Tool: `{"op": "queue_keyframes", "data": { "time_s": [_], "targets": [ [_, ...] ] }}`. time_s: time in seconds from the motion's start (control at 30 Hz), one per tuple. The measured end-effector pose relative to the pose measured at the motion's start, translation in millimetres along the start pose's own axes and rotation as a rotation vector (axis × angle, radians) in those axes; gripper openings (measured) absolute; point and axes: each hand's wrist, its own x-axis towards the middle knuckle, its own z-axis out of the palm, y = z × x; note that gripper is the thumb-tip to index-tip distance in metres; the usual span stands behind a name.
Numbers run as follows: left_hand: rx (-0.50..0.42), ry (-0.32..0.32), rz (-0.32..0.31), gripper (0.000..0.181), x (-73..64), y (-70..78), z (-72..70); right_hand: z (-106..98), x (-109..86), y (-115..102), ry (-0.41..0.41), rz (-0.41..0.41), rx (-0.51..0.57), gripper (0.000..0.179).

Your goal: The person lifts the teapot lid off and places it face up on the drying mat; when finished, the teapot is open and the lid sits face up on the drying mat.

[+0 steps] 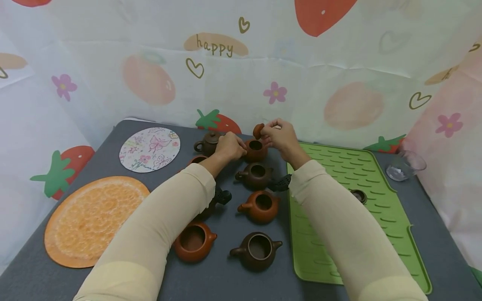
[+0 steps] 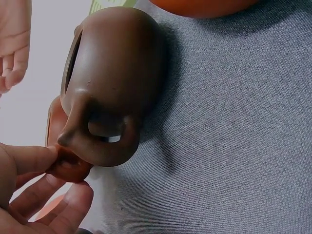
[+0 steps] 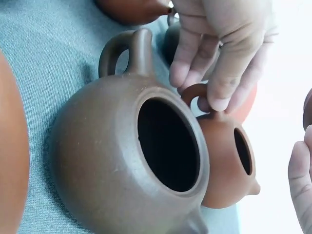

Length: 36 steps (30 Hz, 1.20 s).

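In the head view my left hand (image 1: pixel 229 147) pinches the handle of a small reddish-brown teapot (image 1: pixel 256 155) at the back of the table. The teapot is lidless, its round mouth showing. Thumb and fingers grip that handle in the left wrist view too, partly behind a dark brown teapot (image 2: pixel 117 63). My right hand (image 1: pixel 280 137) holds a reddish-brown teapot lid (image 1: pixel 258 131) by its edge, raised just above the pot and apart from it. Only part of this lid (image 3: pixel 307 111) appears in the right wrist view.
Nearer stand more lidless teapots: a dark one (image 1: pixel 256 177), an orange one (image 1: pixel 261 207) and another dark one (image 1: pixel 257 253). A lidded dark teapot (image 1: pixel 210 142) is behind my left hand. Rightward lie a green mat (image 1: pixel 312 234) with a small dark lid (image 1: pixel 359 196), and a tipped glass (image 1: pixel 404 166).
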Motion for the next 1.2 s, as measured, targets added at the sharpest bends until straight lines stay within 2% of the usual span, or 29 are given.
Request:
{"op": "queue_keyframes", "data": {
  "time_s": [0.17, 0.33, 0.5, 0.63, 0.93, 1.2],
  "targets": [
    [-0.005, 0.001, 0.009, 0.010, -0.5, 1.2, 0.2, -3.7, -3.7, -6.6, -0.030, -0.001, 0.071, 0.034],
    [-0.006, 0.002, 0.011, 0.009, -0.7, 2.2, -0.3, -10.2, -8.5, -14.3, -0.081, 0.013, 0.115, 0.030],
    [-0.010, 0.003, 0.008, 0.009, -0.8, 2.8, -1.5, -18.1, -11.2, -22.4, -0.127, 0.001, 0.210, 0.025],
    [-0.009, 0.003, 0.004, 0.008, -0.6, 3.4, -2.3, -24.3, -14.1, -29.1, -0.145, -0.009, 0.246, 0.032],
    [-0.008, 0.009, 0.008, 0.008, -0.2, 2.4, -2.3, -33.2, -23.6, -41.2, -0.168, -0.036, 0.255, 0.039],
    [-0.016, 0.005, -0.007, 0.007, -1.6, 1.3, -0.9, -41.1, -32.5, -46.3, -0.187, -0.079, 0.158, 0.049]
  ]
}}
